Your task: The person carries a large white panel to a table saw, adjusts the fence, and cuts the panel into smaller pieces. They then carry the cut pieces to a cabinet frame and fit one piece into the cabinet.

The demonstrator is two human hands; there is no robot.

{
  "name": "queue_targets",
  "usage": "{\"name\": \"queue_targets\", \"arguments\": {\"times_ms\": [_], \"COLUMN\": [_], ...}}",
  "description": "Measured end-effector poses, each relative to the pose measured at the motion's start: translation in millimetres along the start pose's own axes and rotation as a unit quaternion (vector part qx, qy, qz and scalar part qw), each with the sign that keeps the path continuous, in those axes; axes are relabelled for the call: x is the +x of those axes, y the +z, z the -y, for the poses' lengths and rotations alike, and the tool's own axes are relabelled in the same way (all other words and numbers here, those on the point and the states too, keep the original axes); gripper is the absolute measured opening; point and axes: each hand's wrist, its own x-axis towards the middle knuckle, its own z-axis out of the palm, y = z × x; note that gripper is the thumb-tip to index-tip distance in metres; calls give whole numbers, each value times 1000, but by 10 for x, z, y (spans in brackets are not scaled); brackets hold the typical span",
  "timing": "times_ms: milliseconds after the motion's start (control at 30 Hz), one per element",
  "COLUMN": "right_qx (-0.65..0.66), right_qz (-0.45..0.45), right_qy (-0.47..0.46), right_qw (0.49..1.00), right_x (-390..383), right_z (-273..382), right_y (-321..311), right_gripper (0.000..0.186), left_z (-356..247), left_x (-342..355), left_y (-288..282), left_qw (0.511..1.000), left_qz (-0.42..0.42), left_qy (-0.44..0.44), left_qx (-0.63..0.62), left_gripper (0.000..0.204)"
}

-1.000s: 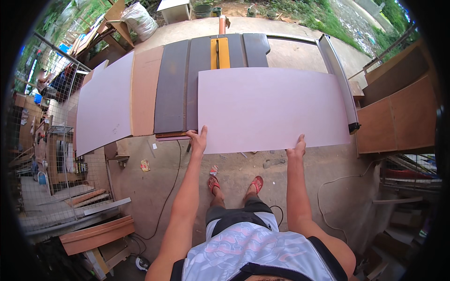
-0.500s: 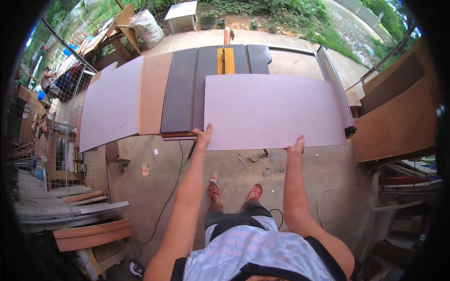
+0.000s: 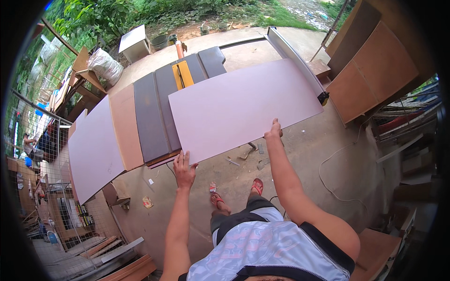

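A large pale pink board (image 3: 243,105) lies flat on a grey table saw (image 3: 157,105) with a yellow blade guard (image 3: 182,75). My left hand (image 3: 184,169) presses on the board's near left corner. My right hand (image 3: 273,131) grips its near edge further right. A long grey rip fence (image 3: 293,55) runs along the board's right side. Below the board I see my feet in red sandals (image 3: 257,186) on the concrete floor.
Another pink board (image 3: 93,147) and a brown panel (image 3: 125,126) lie left of the saw. Brown panels (image 3: 375,70) lean at the right. A white cable (image 3: 330,173) trails on the floor. A wire fence (image 3: 42,187), wood scraps and a white sack (image 3: 105,65) stand left.
The view has swung so the board and saw now sit tilted. My hands stay on the board's near edge, and the board seems pushed a little further onto the saw.
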Motion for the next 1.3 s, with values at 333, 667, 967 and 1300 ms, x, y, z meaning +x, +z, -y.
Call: {"name": "queue_targets", "arguments": {"times_ms": [333,667,967,1300], "right_qx": [-30,-39,-121,-146], "right_qz": [22,29,-49,-64], "right_qy": [-8,-25,-31,-23], "right_qw": [999,998,991,987], "right_x": [106,243,1,186], "right_z": [-17,-71,-20,-99], "right_y": [41,143,267,389], "right_gripper": [65,67,77,82], "left_z": [-9,46,92,123], "left_x": [22,106,173,261], "left_y": [87,114,147,163], "left_qw": [1000,1000,1000,1000], "left_qz": [-19,-5,-2,-14], "left_qy": [4,-1,7,9], "left_qx": [5,5,17,5], "left_gripper": [66,68,68,70]}}
